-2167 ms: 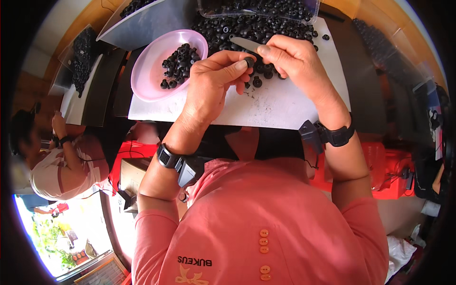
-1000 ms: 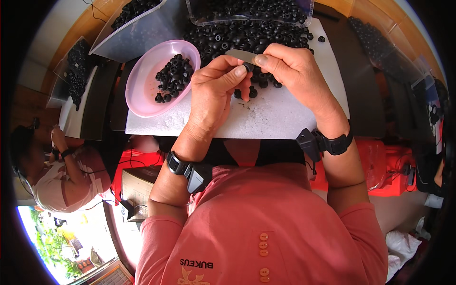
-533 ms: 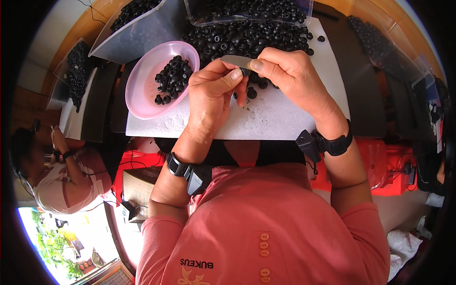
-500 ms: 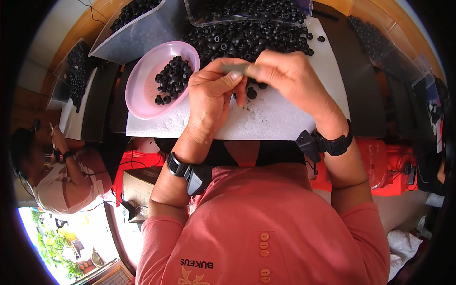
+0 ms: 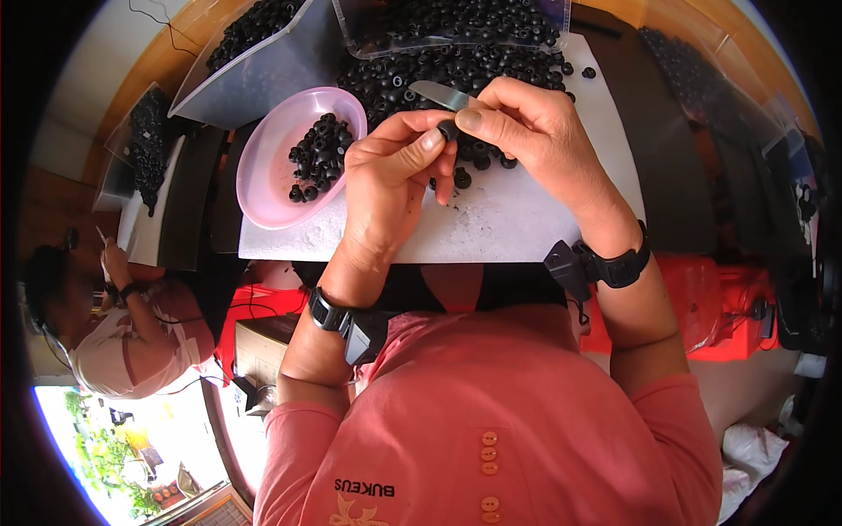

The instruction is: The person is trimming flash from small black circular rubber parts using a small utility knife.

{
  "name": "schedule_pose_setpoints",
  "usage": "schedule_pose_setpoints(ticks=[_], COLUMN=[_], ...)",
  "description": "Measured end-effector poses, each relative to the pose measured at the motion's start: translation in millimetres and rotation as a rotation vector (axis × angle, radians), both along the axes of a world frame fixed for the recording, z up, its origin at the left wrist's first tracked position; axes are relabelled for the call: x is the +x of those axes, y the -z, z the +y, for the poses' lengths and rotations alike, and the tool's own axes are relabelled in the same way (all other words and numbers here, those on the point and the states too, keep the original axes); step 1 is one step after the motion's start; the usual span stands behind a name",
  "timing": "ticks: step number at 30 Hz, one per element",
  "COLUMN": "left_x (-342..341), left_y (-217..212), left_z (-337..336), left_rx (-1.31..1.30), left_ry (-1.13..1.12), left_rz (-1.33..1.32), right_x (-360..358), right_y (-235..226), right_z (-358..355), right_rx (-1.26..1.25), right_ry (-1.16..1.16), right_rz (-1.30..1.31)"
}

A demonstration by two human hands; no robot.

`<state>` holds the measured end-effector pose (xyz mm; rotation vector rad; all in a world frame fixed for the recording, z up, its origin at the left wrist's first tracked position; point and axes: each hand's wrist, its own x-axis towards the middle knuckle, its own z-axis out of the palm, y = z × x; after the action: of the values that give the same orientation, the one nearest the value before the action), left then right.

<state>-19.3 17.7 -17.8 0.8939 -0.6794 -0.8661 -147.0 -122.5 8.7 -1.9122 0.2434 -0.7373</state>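
My left hand (image 5: 390, 171) pinches a small round black part (image 5: 448, 131), rubber or plastic by its look, between thumb and fingers. My right hand (image 5: 539, 136) is closed round a knife (image 5: 438, 93); its flat, round-tipped blade points to the far left, just above the held part. Beyond both hands lies a large heap of similar black parts (image 5: 412, 79). A few loose ones (image 5: 462, 177) rest below the fingers. To the left of my left hand sits a pink oval bowl (image 5: 260, 180) with a small pile of black parts in it.
A translucent bin (image 5: 237, 83) of black parts stands at the far left, and a clear tub (image 5: 566, 22) lies tipped behind the heap. The white board (image 5: 526, 232) carries dark crumbs. A co-worker (image 5: 132, 324) sits at left, holding a thin tool.
The knife has swung from lying across the left fingertips to pointing away from me, its blade now clear of them. The black part in my left hand now shows.
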Motion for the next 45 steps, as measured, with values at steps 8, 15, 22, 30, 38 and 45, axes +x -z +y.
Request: schedule_pose_setpoints(ticks=[8, 15, 22, 30, 38, 45], left_x=[-9.9, 19.3, 2.9, 0.7, -1.3, -2.2], left_y=[-16.7, -27.9, -14.5, -8.4, -9.6, -8.3], left_z=[6.1, 31.5, 20.9, 17.2, 17.5, 19.0], left_rx=[0.02, 0.084, 0.104, 0.117, 0.097, 0.107], left_ry=[-0.051, -0.124, -0.027, 0.026, 0.055, 0.073], left_rz=[-0.165, -0.274, -0.074, -0.009, 0.047, 0.039], right_x=[0.6, -1.3, -4.1, -3.7, -3.1, -5.9], right_y=[4.4, 1.7, -0.9, -0.1, 3.5, -0.3], right_z=[-1.1, 1.1, 6.1, 4.8, 3.2, 3.7], right_rx=[0.041, 0.042, -0.042, -0.105, -0.081, -0.09], right_ry=[0.057, 0.033, -0.052, -0.035, -0.086, -0.089], right_rz=[-0.009, -0.028, 0.036, 0.087, 0.079, 0.105])
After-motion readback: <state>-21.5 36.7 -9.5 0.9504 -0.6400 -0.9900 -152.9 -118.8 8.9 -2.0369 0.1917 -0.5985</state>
